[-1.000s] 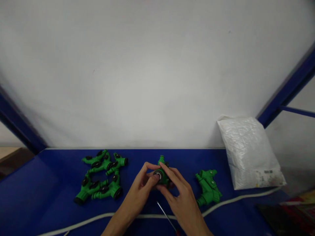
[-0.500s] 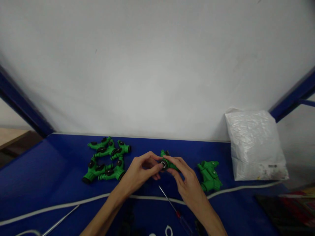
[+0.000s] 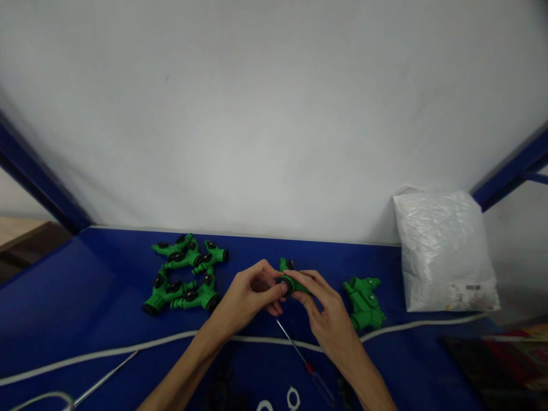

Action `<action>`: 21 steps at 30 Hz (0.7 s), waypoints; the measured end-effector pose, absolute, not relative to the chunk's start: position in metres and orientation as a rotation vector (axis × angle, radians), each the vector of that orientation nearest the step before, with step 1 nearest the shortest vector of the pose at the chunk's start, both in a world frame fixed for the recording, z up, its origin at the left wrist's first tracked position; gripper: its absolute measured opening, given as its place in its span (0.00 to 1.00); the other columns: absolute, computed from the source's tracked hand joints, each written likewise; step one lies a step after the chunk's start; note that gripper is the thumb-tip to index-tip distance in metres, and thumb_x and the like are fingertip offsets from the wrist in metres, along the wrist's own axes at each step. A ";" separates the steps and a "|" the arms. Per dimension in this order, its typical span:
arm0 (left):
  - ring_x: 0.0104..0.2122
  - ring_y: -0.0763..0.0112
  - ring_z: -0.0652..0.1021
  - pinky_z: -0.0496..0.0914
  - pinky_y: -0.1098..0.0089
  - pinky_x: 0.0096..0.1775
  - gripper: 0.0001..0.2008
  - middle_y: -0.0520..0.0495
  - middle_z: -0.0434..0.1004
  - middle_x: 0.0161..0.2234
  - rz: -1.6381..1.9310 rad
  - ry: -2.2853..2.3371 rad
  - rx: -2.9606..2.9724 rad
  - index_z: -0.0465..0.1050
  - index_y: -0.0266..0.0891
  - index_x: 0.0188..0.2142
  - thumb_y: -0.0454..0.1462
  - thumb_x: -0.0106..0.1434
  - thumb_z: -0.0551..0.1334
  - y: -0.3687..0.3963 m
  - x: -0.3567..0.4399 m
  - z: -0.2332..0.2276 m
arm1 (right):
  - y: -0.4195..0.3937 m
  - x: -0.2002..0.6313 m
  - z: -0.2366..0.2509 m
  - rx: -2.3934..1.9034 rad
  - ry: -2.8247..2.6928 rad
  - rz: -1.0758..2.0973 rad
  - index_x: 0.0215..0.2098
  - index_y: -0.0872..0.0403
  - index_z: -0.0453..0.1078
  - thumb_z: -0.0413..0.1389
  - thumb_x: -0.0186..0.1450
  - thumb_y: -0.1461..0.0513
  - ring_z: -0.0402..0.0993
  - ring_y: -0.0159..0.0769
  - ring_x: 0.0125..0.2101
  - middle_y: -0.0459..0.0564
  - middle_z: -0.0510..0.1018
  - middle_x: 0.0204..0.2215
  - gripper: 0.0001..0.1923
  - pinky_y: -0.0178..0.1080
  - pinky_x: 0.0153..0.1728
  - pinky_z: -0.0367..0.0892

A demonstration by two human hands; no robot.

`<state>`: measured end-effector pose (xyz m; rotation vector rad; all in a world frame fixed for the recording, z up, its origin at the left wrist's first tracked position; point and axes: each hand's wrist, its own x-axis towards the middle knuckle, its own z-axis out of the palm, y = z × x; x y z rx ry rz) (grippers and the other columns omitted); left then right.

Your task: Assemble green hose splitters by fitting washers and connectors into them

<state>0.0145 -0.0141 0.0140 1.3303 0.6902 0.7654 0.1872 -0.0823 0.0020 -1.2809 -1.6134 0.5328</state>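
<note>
Between both hands, above the blue table, is a green Y-shaped hose splitter (image 3: pixel 293 281) with a black-rimmed opening. My right hand (image 3: pixel 323 299) is closed round its green body from the right. My left hand (image 3: pixel 257 291) has its thumb pressed into or against the opening; its fingers curl behind, partly hidden, and I cannot tell whether they hold a small part. Just below the hands lies a screwdriver (image 3: pixel 309 368) with a red and dark handle.
Several finished-looking green splitters (image 3: pixel 184 277) lie at the left. Green splitter bodies (image 3: pixel 365 302) rest at the right, near a white plastic bag (image 3: pixel 445 251). A white cable (image 3: pixel 171 338) crosses the table (image 3: pixel 107 297). White rings (image 3: pixel 293 398) and a metal rod (image 3: pixel 105 379) lie in front.
My left thumb has pushed a little further over the splitter's opening, covering the pale ring seen inside it before. The splitter stays in the right hand; the camera view has shifted slightly.
</note>
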 end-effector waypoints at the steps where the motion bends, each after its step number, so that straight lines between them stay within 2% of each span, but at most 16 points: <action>1: 0.22 0.73 0.79 0.76 0.73 0.25 0.16 0.52 0.77 0.25 0.780 0.691 1.323 0.68 0.36 0.36 0.45 0.58 0.69 -0.015 0.016 0.015 | -0.082 0.187 0.002 -1.286 -1.602 0.523 0.54 0.45 0.73 0.50 0.70 0.66 0.74 0.37 0.48 0.50 0.76 0.47 0.18 0.38 0.50 0.70; 7: 0.24 0.73 0.79 0.77 0.71 0.26 0.17 0.52 0.76 0.28 0.818 0.688 1.233 0.69 0.36 0.37 0.46 0.58 0.69 -0.020 0.020 0.017 | -0.081 0.183 0.001 -1.296 -1.561 0.504 0.54 0.45 0.70 0.50 0.71 0.65 0.73 0.38 0.51 0.49 0.76 0.49 0.16 0.41 0.54 0.66; 21: 0.23 0.73 0.79 0.77 0.70 0.26 0.17 0.54 0.74 0.27 0.853 0.677 1.163 0.68 0.38 0.38 0.48 0.58 0.68 -0.025 0.025 0.014 | -0.083 0.178 0.000 -1.323 -1.556 0.349 0.54 0.45 0.71 0.50 0.70 0.65 0.75 0.40 0.48 0.51 0.76 0.46 0.17 0.43 0.52 0.69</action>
